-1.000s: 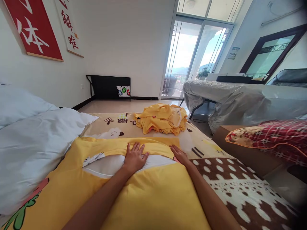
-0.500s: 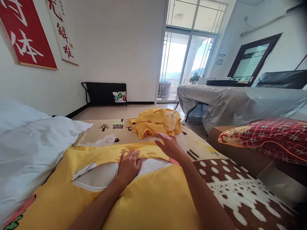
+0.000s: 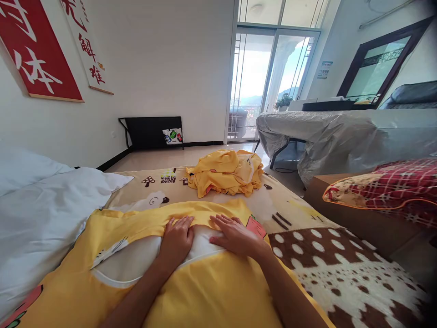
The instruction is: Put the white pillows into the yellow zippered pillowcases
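Observation:
A pillow in a yellow pillowcase (image 3: 218,282) lies on the bed before me, its white inner pillow (image 3: 136,259) showing through the open slit. My left hand (image 3: 177,239) rests flat on the white pillow at the opening, fingers spread toward the yellow flap (image 3: 143,218). My right hand (image 3: 235,237) lies flat beside it, fingers pointing left over the opening's right end. Neither hand grips anything.
A crumpled yellow cloth (image 3: 225,173) lies farther up the patterned blanket (image 3: 341,273). A white duvet (image 3: 44,214) is heaped at left. A red plaid pillow (image 3: 382,187) sits on a brown box at right, behind it a plastic-covered table (image 3: 341,136).
My right hand lifted from the pillowcase's right edge, swung up toward the crumpled cloth, then came down flat on the opening beside my left hand. The left hand stayed put.

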Motion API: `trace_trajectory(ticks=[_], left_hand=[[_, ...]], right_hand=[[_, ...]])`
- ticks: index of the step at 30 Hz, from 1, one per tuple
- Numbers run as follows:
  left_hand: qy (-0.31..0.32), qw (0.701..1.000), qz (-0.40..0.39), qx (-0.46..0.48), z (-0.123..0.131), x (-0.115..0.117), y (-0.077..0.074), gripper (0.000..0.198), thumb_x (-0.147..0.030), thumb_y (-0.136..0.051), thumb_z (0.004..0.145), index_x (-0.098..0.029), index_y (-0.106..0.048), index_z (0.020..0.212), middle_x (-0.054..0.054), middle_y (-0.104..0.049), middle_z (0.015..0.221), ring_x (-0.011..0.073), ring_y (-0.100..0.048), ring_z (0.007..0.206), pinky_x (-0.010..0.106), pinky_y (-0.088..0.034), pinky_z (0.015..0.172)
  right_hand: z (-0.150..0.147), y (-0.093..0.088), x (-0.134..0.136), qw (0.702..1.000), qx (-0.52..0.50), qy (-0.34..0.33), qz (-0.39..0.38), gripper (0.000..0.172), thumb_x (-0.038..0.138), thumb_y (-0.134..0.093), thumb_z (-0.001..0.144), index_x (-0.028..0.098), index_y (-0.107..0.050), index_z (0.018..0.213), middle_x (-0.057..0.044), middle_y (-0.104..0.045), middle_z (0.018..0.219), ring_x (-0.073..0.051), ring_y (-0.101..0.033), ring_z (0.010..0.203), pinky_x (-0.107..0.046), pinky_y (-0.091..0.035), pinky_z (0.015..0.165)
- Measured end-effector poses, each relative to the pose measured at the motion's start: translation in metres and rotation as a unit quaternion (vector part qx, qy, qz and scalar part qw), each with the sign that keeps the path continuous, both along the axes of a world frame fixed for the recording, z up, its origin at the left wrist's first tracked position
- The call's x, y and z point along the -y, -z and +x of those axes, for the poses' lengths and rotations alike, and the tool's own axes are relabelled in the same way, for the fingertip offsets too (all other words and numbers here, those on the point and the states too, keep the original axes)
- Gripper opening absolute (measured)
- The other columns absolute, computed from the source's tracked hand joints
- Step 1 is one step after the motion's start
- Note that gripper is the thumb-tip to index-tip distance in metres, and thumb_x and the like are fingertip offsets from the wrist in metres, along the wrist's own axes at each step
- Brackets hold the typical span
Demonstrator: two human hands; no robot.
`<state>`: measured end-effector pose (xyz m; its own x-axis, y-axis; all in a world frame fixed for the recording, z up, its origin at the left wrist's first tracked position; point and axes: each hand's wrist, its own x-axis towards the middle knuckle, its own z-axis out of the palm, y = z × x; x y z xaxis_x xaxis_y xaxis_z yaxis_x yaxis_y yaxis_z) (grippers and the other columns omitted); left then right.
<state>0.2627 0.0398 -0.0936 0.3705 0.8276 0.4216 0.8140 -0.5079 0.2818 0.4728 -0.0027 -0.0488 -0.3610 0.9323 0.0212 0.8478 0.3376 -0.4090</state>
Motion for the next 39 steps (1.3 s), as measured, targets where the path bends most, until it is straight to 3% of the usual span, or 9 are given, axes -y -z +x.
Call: trace_trajectory(ticks=[3, 6, 11, 18, 22, 25, 29, 35, 39], left_hand=[[0.080, 0.987, 0.138, 0.025, 0.000, 0.008, -0.006, 0.034, -0.012, -0.041, 0.085, -0.014, -0.062, 0.112, 0.012, -0.067, 0.117, 0.0248, -0.059, 0.112, 0.048, -0.042, 0.100], [0.262, 0.944, 0.201, 0.006, 0.006, 0.030, -0.026, 0.034, -0.008, -0.040, 0.085, -0.016, -0.060, 0.111, 0.009, -0.068, 0.116, 0.0206, -0.057, 0.116, 0.038, -0.044, 0.098], [0.300, 0.942, -0.013, -0.152, 0.024, 0.059, -0.064, 0.026, -0.015, -0.040, 0.086, -0.021, -0.061, 0.101, 0.006, -0.070, 0.102, 0.0214, -0.065, 0.096, 0.037, -0.049, 0.085], [0.280, 0.882, -0.162, -0.343, 0.082, 0.025, -0.098, 0.052, -0.010, -0.052, 0.070, -0.012, -0.053, 0.122, 0.014, -0.071, 0.091, 0.0290, -0.067, 0.074, 0.035, -0.051, 0.059], [0.269, 0.896, -0.155, -0.318, 0.123, 0.008, -0.079, 0.029, -0.007, -0.063, 0.061, -0.014, -0.068, 0.089, 0.011, -0.073, 0.088, 0.0295, -0.067, 0.083, 0.036, -0.052, 0.077], [0.205, 0.942, -0.102, -0.245, 0.128, 0.006, -0.046, 0.026, -0.011, -0.049, 0.079, -0.012, -0.067, 0.098, 0.016, -0.070, 0.102, 0.0336, -0.062, 0.103, 0.046, -0.046, 0.093], [0.166, 0.963, -0.078, -0.197, 0.116, 0.013, -0.013, 0.031, -0.015, -0.038, 0.088, -0.009, -0.064, 0.102, 0.020, -0.068, 0.101, 0.0344, -0.064, 0.097, 0.050, -0.050, 0.084], [0.247, 0.965, 0.010, -0.090, 0.114, 0.013, -0.005, 0.050, -0.026, -0.036, 0.094, -0.020, -0.030, 0.143, 0.009, -0.035, 0.150, 0.0249, -0.029, 0.139, 0.046, -0.026, 0.114], [0.286, 0.956, -0.034, -0.054, 0.111, 0.005, -0.004, 0.054, -0.039, -0.048, 0.089, -0.025, -0.036, 0.140, 0.006, -0.035, 0.150, 0.0249, -0.031, 0.139, 0.044, -0.028, 0.114]], right_hand=[[0.002, 0.002, -0.004, 0.999, 0.011, 0.048, 0.019, 0.056, 0.043, -0.047, 0.089, 0.018, -0.044, 0.139, -0.013, -0.052, 0.137, -0.026, -0.046, 0.126, -0.039, -0.028, 0.103], [0.004, 0.007, -0.012, 0.992, 0.042, 0.097, 0.063, 0.039, 0.022, -0.043, 0.087, 0.020, -0.058, 0.124, -0.010, -0.065, 0.119, -0.023, -0.058, 0.110, -0.034, -0.034, 0.094], [0.012, 0.001, -0.015, 0.968, 0.066, 0.215, 0.107, 0.031, 0.011, -0.045, 0.081, 0.024, -0.068, 0.098, -0.005, -0.072, 0.096, -0.019, -0.063, 0.089, -0.027, -0.036, 0.071], [0.015, -0.016, -0.003, 0.936, 0.013, 0.274, 0.220, 0.037, 0.004, -0.045, 0.073, 0.023, -0.068, 0.094, -0.003, -0.072, 0.099, -0.017, -0.062, 0.093, -0.028, -0.033, 0.083], [0.018, -0.020, 0.001, 0.931, 0.013, 0.267, 0.247, 0.040, 0.003, -0.045, 0.069, 0.022, -0.068, 0.094, -0.005, -0.071, 0.100, -0.019, -0.060, 0.097, -0.031, -0.031, 0.089], [0.024, -0.021, 0.001, 0.932, 0.009, 0.274, 0.236, 0.040, 0.005, -0.046, 0.068, 0.023, -0.068, 0.096, -0.005, -0.071, 0.102, -0.020, -0.060, 0.097, -0.031, -0.032, 0.087], [0.038, -0.023, -0.001, 0.933, -0.009, 0.305, 0.192, 0.039, 0.005, -0.045, 0.067, 0.023, -0.069, 0.092, -0.004, -0.072, 0.097, -0.020, -0.062, 0.090, -0.030, -0.035, 0.082], [0.045, -0.029, 0.004, 0.935, -0.057, 0.319, 0.144, 0.039, 0.005, -0.043, 0.065, 0.023, -0.068, 0.090, -0.003, -0.072, 0.085, -0.020, -0.063, 0.081, -0.027, -0.038, 0.071], [0.040, -0.029, 0.001, 0.933, -0.178, 0.281, 0.141, 0.029, 0.009, -0.044, 0.061, 0.021, -0.063, 0.080, -0.001, -0.070, 0.076, -0.018, -0.060, 0.072, -0.024, -0.038, 0.065]])
